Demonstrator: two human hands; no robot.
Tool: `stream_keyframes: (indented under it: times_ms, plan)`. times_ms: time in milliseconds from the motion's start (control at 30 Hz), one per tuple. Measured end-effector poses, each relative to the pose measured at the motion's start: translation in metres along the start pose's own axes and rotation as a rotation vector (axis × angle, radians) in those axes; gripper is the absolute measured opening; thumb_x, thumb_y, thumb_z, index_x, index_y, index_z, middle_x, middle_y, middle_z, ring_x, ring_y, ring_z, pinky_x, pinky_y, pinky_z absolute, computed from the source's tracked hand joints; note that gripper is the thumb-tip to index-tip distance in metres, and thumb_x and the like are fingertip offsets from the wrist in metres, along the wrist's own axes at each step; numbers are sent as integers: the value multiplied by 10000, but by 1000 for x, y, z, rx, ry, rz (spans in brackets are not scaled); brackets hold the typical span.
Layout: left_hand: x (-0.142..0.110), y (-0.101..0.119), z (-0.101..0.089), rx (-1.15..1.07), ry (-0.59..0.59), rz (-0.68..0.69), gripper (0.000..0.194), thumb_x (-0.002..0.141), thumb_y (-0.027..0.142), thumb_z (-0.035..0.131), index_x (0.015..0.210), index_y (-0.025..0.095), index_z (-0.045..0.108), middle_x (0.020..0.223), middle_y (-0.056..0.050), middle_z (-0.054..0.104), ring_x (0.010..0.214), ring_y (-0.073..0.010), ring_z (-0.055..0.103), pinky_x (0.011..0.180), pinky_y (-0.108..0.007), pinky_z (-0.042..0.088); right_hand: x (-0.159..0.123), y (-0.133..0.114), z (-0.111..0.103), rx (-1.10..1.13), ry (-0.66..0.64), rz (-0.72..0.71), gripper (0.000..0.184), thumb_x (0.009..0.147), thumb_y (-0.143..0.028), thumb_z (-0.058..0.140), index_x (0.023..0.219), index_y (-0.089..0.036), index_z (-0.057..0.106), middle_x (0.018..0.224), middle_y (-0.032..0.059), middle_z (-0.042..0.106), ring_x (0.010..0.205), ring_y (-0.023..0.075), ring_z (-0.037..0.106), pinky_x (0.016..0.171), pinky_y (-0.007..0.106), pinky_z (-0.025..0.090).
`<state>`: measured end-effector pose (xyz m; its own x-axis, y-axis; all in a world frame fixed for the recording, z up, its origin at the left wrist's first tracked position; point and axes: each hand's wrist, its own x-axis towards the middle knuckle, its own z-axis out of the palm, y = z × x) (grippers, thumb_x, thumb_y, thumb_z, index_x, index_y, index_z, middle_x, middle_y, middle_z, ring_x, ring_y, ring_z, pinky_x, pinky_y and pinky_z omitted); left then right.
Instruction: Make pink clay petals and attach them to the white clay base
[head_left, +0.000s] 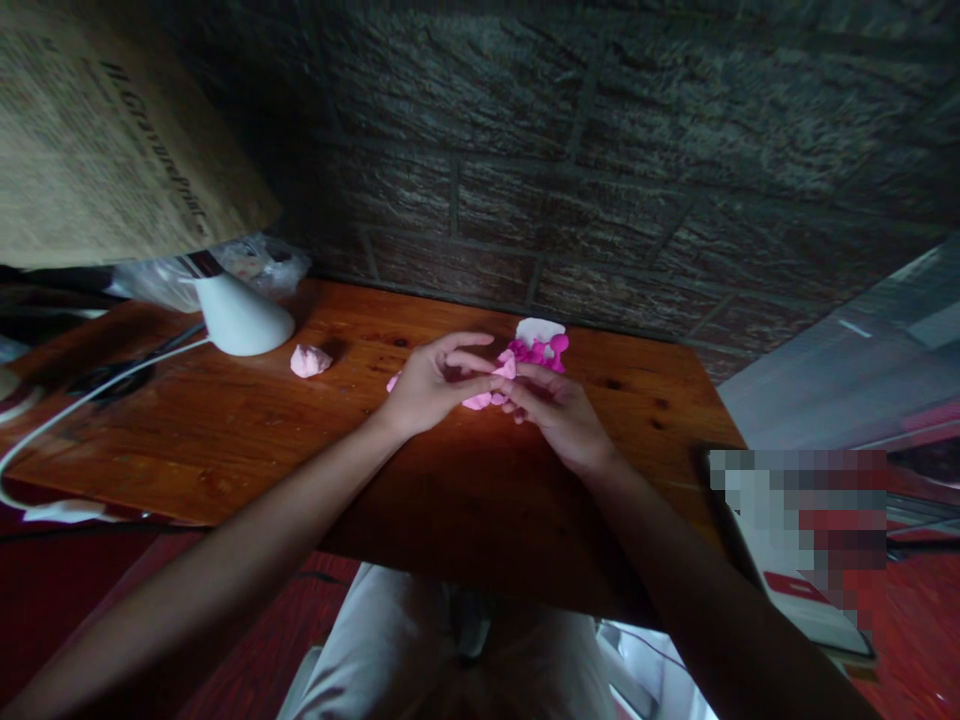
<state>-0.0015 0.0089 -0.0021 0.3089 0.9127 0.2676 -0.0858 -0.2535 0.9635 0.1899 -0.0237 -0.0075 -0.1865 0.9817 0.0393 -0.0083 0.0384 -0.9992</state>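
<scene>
Both hands meet over the wooden table, around a small, soft-looking pink petal-like piece [508, 364]. My left hand [433, 388] reaches it from the left with thumb and index fingertips together at its edge, another finger raised. From the other side, my right hand [559, 415] pinches the same piece between thumb and fingers. Lighter pink pieces [477, 402] lie just under the fingertips, partly covered. Behind my right hand are bright magenta rounded pieces [534, 350] against a white item [538, 328]. A crumpled pale pink lump [310, 361] rests farther left.
A lamp with a white cone base [247, 318] and newsprint-patterned shade [127, 150] stands at the left; its white cord [97, 385] crosses the wooden table [225, 440]. A clear plastic bag [262, 262] lies behind it. The dark brick wall [465, 200] borders the back edge.
</scene>
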Motion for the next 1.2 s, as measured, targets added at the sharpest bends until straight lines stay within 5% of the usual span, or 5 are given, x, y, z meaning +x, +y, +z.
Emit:
stream_keyframes:
  times_ms: [567,733,900,1033,1200]
  plan:
    - [-2,1,6,-61,17,-101,590,664,344,927,1145,113,677,817,-74,823,704,-214,774,688,-315,606,1,4,4,-40,26,-27,427,755,-495,831,1074,-227,738,1008,57,799,704,157,709,606,284,539]
    - [0,6,4,-40,67,-56,750,646,407,945,1266,126,630,965,-98,831,862,-231,784,806,-329,605,2,5,2,-28,26,-42,408,776,-501,812,1069,-224,749,913,38,788,710,154,696,599,267,518]
    - [5,5,-6,15,241,16,443,831,503,790,1112,166,723,1004,-94,817,851,-169,739,712,-252,550,1,0,-2,78,-15,10,346,794,-487,808,1030,-237,769,921,35,785,726,128,675,599,230,485]
    - [5,2,-10,-18,109,-70,364,813,449,809,1028,157,772,979,-92,804,698,-132,683,599,-242,519,0,-2,-2,225,-99,110,384,738,-476,856,1041,-259,765,982,41,793,753,135,691,604,230,495]
    - [2,4,-8,-62,-8,-108,360,756,402,861,1007,153,790,935,-87,807,724,-155,713,676,-281,582,0,-2,-4,272,-137,182,429,724,-426,872,1097,-258,746,961,43,803,748,145,714,617,246,521]
